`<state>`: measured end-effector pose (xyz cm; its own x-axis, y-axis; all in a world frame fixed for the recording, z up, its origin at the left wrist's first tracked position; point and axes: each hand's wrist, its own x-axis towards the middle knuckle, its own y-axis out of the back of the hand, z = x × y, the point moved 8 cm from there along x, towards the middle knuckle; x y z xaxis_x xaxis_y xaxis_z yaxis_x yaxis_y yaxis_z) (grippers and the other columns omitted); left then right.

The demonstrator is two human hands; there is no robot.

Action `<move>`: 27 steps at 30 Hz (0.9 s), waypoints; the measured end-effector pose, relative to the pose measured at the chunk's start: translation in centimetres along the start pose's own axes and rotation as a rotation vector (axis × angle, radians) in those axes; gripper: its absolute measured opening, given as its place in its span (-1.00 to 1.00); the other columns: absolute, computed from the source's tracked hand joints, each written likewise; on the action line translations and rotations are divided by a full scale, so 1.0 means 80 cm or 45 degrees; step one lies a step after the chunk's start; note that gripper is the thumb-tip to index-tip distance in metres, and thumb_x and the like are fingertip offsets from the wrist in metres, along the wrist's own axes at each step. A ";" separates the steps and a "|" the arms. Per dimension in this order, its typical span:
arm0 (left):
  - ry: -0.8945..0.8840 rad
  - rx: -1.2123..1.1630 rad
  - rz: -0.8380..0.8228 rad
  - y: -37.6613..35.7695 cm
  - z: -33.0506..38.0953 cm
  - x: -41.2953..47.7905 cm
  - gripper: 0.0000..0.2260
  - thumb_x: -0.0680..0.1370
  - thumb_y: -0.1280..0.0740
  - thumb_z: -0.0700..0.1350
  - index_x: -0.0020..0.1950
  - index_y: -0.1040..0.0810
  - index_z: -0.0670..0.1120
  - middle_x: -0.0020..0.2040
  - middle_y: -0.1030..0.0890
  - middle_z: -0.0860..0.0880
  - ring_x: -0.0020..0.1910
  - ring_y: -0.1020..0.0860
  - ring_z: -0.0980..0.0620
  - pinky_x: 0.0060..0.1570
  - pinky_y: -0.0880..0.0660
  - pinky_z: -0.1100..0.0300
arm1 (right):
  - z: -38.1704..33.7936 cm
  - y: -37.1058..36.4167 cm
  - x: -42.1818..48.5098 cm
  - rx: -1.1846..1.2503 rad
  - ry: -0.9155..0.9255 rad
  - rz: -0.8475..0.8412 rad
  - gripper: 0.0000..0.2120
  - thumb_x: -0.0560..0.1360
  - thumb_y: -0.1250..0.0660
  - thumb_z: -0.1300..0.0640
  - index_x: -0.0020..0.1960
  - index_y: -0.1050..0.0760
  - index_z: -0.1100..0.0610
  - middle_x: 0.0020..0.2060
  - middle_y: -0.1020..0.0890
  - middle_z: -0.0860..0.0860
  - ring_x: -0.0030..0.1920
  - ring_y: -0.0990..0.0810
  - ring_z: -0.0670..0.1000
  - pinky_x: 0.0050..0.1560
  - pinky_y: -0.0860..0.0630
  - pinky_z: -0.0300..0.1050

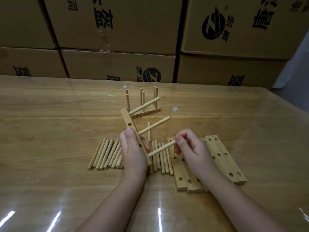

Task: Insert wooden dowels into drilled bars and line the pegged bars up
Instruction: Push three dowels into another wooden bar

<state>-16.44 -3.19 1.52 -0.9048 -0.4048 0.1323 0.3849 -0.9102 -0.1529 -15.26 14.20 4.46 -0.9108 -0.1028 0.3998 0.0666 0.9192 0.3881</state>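
My left hand grips a drilled wooden bar, held on edge above the table. Two dowels stick out of it toward the right. My right hand pinches a third dowel, whose left end meets the bar's lower end. A row of loose dowels lies under my hands. Several drilled bars lie side by side to the right. Farther back stand pegged bars with upright dowels.
The wooden table has a glossy covering with glare near the front edge. Stacked cardboard boxes wall off the far side. White specks lie near the pegged bars.
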 end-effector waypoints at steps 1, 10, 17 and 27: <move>0.004 0.003 0.002 0.000 0.000 0.000 -0.69 0.66 0.03 0.12 -0.08 -0.40 0.00 -0.48 -0.51 0.13 -0.46 -0.46 0.21 -0.25 -0.37 0.13 | 0.000 0.000 0.000 0.000 -0.009 0.001 -0.85 0.55 -0.18 -0.03 -0.16 -0.46 -0.05 -0.35 -0.57 -0.11 -0.41 -0.48 -0.21 -0.40 -0.37 -0.38; 0.006 -0.007 0.004 0.000 -0.001 -0.001 -0.70 0.65 0.02 0.13 -0.08 -0.40 0.02 -0.48 -0.48 0.12 -0.47 -0.45 0.24 -0.28 -0.33 0.18 | 0.010 -0.004 0.002 0.008 -0.088 -0.075 -0.68 0.45 -0.15 -0.22 -0.22 -0.47 0.01 -0.47 -0.51 -0.11 -0.44 -0.44 -0.16 -0.40 -0.38 -0.30; -0.002 0.058 -0.036 -0.003 -0.001 -0.001 -0.67 0.65 0.05 0.13 -0.07 -0.40 0.00 -0.47 -0.51 0.14 -0.48 -0.45 0.28 -0.32 -0.33 0.22 | 0.010 -0.009 -0.001 0.194 -0.129 -0.101 -0.60 0.48 -0.10 -0.25 -0.21 -0.47 0.04 -0.46 -0.50 -0.08 -0.41 -0.47 -0.12 -0.35 -0.42 -0.31; -0.093 0.150 -0.196 -0.018 0.002 -0.008 -0.71 0.64 -0.03 0.06 -0.10 -0.44 -0.04 -0.48 -0.51 0.09 -0.49 -0.47 0.21 -0.47 -0.40 0.41 | 0.012 0.016 0.002 0.333 -0.141 0.200 -0.68 0.47 -0.18 -0.21 0.11 -0.48 -0.08 -0.19 -0.64 -0.12 -0.18 -0.60 -0.16 -0.16 -0.51 -0.36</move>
<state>-16.40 -1.63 1.82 -0.9407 -0.2612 0.2166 0.2653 -0.9641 -0.0105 -15.75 15.72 4.20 -0.9374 0.0769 0.3398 0.1162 0.9885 0.0967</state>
